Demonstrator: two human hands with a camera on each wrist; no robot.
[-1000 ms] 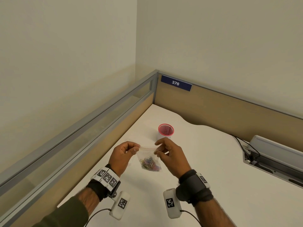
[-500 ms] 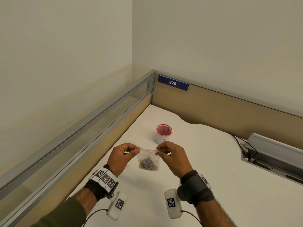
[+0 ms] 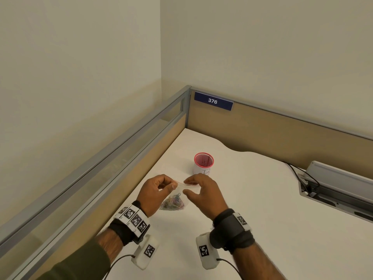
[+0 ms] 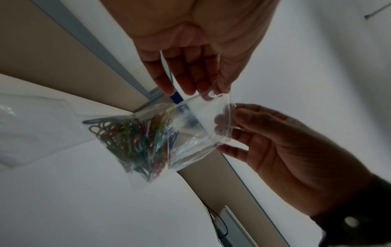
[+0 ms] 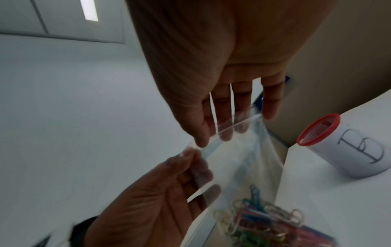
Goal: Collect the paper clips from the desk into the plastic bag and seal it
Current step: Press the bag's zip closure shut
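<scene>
I hold the plastic bag (image 3: 181, 194) above the table (image 3: 262, 199), both hands pinching its top edge. My left hand (image 3: 154, 194) grips one corner, my right hand (image 3: 203, 191) the other; paper clips (image 3: 173, 203) fill the bottom

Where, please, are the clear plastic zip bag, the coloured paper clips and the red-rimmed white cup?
Clear plastic zip bag (image 4: 196, 120): left wrist view, bare upper film.
Coloured paper clips (image 4: 135, 142): left wrist view, middle of heap.
Red-rimmed white cup (image 5: 357, 157): right wrist view, labelled side.

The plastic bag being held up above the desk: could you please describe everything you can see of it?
The plastic bag is small, clear and thin, with a zip strip along its top edge. It hangs upright above the white desk, coloured paper clips heaped at its bottom. The left hand pinches the strip's left end; the right hand pinches its right part.
</scene>
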